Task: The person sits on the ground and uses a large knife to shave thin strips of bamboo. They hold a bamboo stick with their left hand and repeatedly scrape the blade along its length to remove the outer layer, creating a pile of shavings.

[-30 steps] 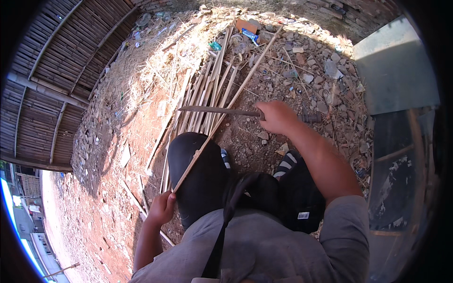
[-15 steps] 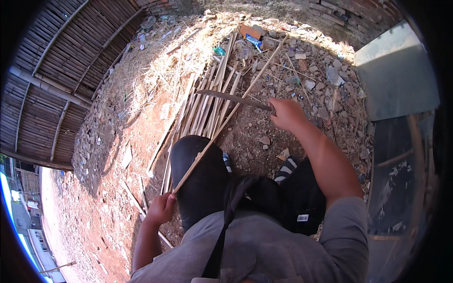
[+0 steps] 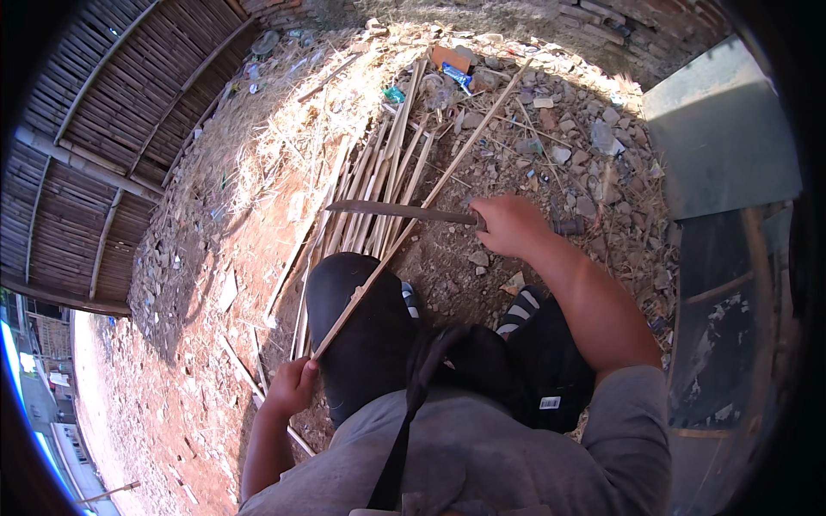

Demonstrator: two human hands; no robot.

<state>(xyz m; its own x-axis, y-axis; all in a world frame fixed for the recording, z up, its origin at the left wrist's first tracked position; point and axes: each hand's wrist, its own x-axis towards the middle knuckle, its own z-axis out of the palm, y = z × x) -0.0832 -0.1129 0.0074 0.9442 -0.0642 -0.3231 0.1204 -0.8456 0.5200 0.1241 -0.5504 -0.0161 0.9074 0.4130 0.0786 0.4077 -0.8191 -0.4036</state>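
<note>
In the head view, the left hand's [image 3: 291, 387] grip is clamped on the near end of a split-bamboo strip [image 3: 455, 163] slanting over the black-clad left knee [image 3: 331, 279]. The right hand's [image 3: 512, 225] grip is closed round the handle of a long knife [image 3: 379, 209], its blade crossing above the strip; contact is unclear. A rough lump shows on the strip, which looks partly worked; whether the piled strips [image 3: 370, 181] beyond are finished cannot be told.

Directly ahead of the left knee [image 3: 338, 282], the blade [image 3: 385, 209] and slat pile [image 3: 375, 175] obstructed passage; the long slat [image 3: 452, 168] slanted across the knee itself. To the knee's right, a hand could have passed over stony soil [image 3: 458, 273], up to the right forearm [image 3: 595, 292].
</note>
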